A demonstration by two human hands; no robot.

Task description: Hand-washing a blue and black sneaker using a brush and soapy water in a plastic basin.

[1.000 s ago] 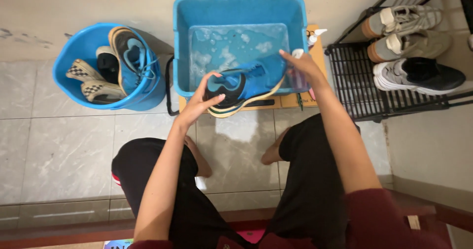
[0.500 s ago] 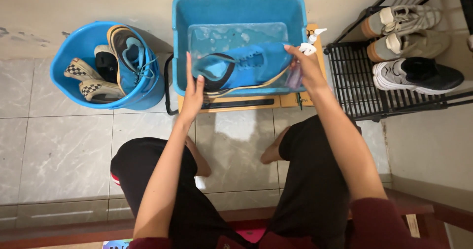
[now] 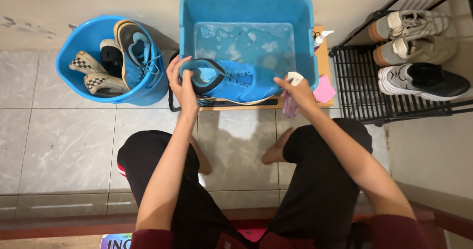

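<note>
A blue sneaker (image 3: 231, 81) with a black collar and pale sole rests across the front rim of a square blue tub (image 3: 246, 7) of soapy water. My left hand (image 3: 181, 81) grips the shoe's heel end. My right hand (image 3: 295, 91) is by the shoe's toe and holds a small clear pinkish bottle (image 3: 289, 103) with a white cap, just outside the tub's front right corner.
A round blue bucket (image 3: 74, 47) at the left holds a blue sneaker and checkered shoes. A black wire rack (image 3: 359, 81) at the right carries several shoes. The tub stands on a wooden board (image 3: 322, 52) with a pink sponge (image 3: 323, 90) and a white spray bottle (image 3: 319, 36). My knees are below.
The shoe came down from tilted above the water to lie on the tub's front rim. My right hand dropped toward me with the small bottle, uncovering the pink sponge.
</note>
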